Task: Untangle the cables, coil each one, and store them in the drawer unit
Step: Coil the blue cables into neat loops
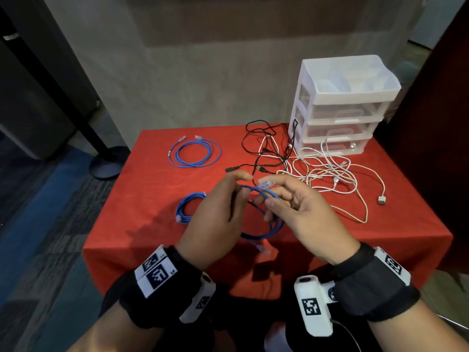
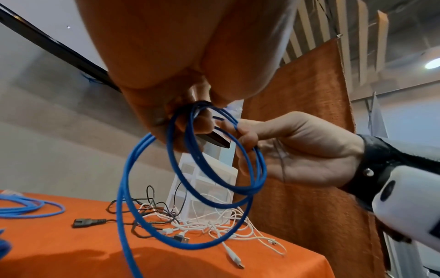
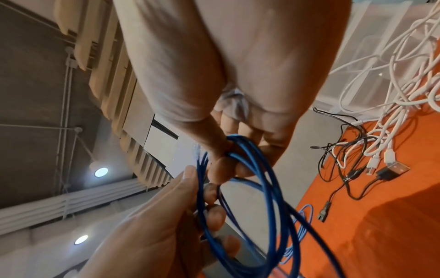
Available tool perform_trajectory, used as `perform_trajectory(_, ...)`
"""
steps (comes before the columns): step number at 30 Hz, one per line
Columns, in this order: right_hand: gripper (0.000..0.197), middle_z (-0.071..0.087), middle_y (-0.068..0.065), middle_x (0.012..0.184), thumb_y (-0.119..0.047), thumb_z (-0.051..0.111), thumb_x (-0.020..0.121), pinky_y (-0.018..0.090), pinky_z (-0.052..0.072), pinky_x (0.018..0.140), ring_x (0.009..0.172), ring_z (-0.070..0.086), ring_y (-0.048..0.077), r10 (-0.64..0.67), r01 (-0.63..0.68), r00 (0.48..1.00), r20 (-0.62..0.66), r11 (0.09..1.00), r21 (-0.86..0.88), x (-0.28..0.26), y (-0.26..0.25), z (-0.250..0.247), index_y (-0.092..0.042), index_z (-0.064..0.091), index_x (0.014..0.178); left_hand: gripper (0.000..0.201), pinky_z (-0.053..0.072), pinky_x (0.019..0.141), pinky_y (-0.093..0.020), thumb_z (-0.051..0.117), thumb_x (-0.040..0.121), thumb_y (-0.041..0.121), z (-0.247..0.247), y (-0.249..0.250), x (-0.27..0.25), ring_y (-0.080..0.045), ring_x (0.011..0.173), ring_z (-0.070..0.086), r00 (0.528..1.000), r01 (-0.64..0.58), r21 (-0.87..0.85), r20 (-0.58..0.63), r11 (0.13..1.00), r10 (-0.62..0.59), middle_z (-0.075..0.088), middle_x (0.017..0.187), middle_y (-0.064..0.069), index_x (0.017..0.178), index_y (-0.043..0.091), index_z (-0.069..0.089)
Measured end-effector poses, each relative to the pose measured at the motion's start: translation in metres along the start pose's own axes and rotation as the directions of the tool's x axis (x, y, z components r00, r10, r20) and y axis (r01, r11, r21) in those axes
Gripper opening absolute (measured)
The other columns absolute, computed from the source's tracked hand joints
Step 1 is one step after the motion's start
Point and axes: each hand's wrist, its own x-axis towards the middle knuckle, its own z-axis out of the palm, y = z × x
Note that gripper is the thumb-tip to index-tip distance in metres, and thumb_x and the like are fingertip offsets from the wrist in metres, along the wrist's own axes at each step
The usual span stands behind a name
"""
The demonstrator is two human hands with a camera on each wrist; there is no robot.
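Hands meet above the near middle of a red-covered table (image 1: 152, 179), both working one blue cable (image 1: 269, 224). The left hand (image 1: 215, 219) has its fingers curled round several loops of the cable, with the thumb and forefinger raised toward the right hand. The right hand (image 1: 302, 214) pinches the same loops near its fingertips, and the cable's clear plug (image 1: 266, 184) sticks up just above that grip, between the two hands. Below the grip the loops hang down in loose rings, and the other plug end dangles lowest, near the table's front edge.

Just left of the left hand lies a small blue coil (image 1: 189, 208) on the cloth. Farther beyond it, well apart from the hands, lies a wider blue coil (image 1: 195, 152). Beyond and right of the right hand sprawls a tangle of white cables (image 1: 327, 174), mixed on its left side with black cables (image 1: 264, 146). Behind the tangle stands a white drawer unit (image 1: 342, 105) with clear drawers, all pushed in; some cables touch its base.
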Motion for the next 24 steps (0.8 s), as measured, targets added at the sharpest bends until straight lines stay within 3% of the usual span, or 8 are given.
perform_trajectory(2,0.026,0.073,0.01,0.097,0.007,0.054,0.1,0.024,0.051,0.077,0.069,0.062,0.016,-0.002,0.001,1.0,-0.009,1.0,-0.016,0.001,0.0,0.0,-0.006,0.061,0.121,0.022,0.049,0.084,-0.034,0.05,0.105,0.029,0.001,-0.005,-0.001,-0.008,0.093,0.06,0.998,-0.059,0.141,0.018,0.988,0.057,0.058,0.103,0.009,0.124,0.023,0.059)
perform_trajectory(5,0.026,0.074,0.001,0.094,0.01,0.053,0.099,0.021,0.051,0.074,0.073,0.064,0.008,-0.016,0.016,1.0,-0.013,0.998,-0.064,0.001,0.0,0.002,-0.007,0.064,0.116,0.023,0.05,0.081,-0.038,0.054,0.102,0.034,-0.002,-0.009,-0.001,-0.015,0.093,0.058,0.997,-0.078,0.277,0.013,0.958,0.077,0.052,0.106,0.005,0.121,0.024,0.062)
perform_trajectory(8,0.034,0.075,-0.007,0.094,0.008,0.053,0.1,0.022,0.05,0.078,0.083,0.066,0.003,-0.04,0.038,0.999,-0.009,0.986,-0.16,0.002,-0.001,0.002,-0.022,0.068,0.108,0.015,0.046,0.085,-0.037,0.058,0.1,0.032,-0.006,-0.011,0.001,-0.022,0.094,0.053,0.986,-0.158,0.423,0.03,0.892,0.161,0.05,0.102,0.001,0.105,0.019,0.065)
perform_trajectory(10,0.034,0.074,-0.009,0.095,0.005,0.054,0.099,0.021,0.048,0.084,0.088,0.067,0.004,-0.063,0.061,0.998,-0.002,0.972,-0.229,0.003,-0.002,0.0,-0.024,0.069,0.104,0.021,0.045,0.081,-0.037,0.052,0.102,0.036,-0.004,-0.009,0.0,-0.019,0.089,0.054,0.99,-0.132,0.304,0.087,0.944,0.111,0.054,0.094,0.005,0.097,0.018,0.061)
perform_trajectory(12,0.031,0.074,-0.004,0.097,0.006,0.053,0.099,0.023,0.049,0.089,0.095,0.069,0.011,-0.086,0.085,0.996,0.006,0.956,-0.281,0.005,-0.002,-0.002,-0.019,0.071,0.105,0.032,0.048,0.076,-0.038,0.043,0.104,0.044,0.0,-0.004,-0.002,-0.011,0.08,0.057,0.986,0.057,0.039,0.157,0.998,-0.063,0.058,0.083,0.01,0.098,0.018,0.06)
perform_trajectory(17,0.03,0.072,0.004,0.101,-0.008,0.057,0.097,0.036,0.051,0.093,0.1,0.067,0.018,-0.144,0.131,0.99,-0.002,0.909,-0.396,0.009,0.004,-0.005,-0.022,0.076,0.115,0.036,0.046,0.081,-0.037,0.041,0.108,0.035,0.004,0.005,-0.003,-0.011,0.075,0.05,0.913,0.391,-0.301,0.251,0.87,-0.323,0.055,0.076,0.006,0.102,0.01,0.067)
perform_trajectory(20,0.03,0.065,0.01,0.097,-0.016,0.059,0.094,0.025,0.047,0.089,0.098,0.062,0.018,-0.135,0.13,0.991,0.017,0.912,-0.388,0.007,0.006,-0.008,-0.023,0.074,0.12,0.032,0.042,0.076,-0.029,0.04,0.109,0.025,0.003,0.004,-0.001,-0.013,0.075,0.046,0.913,0.389,-0.295,0.245,0.873,-0.325,0.05,0.076,0.0,0.097,0.007,0.065)
perform_trajectory(24,0.03,0.071,0.004,0.111,-0.022,0.063,0.098,0.032,0.05,0.096,0.105,0.066,0.019,-0.094,0.098,0.995,0.028,0.951,-0.293,0.007,0.008,-0.008,-0.031,0.069,0.126,0.03,0.048,0.077,-0.032,0.041,0.109,0.024,0.004,0.002,0.0,-0.013,0.076,0.052,0.921,0.384,-0.316,0.187,0.867,-0.34,0.055,0.077,0.004,0.091,0.011,0.061)
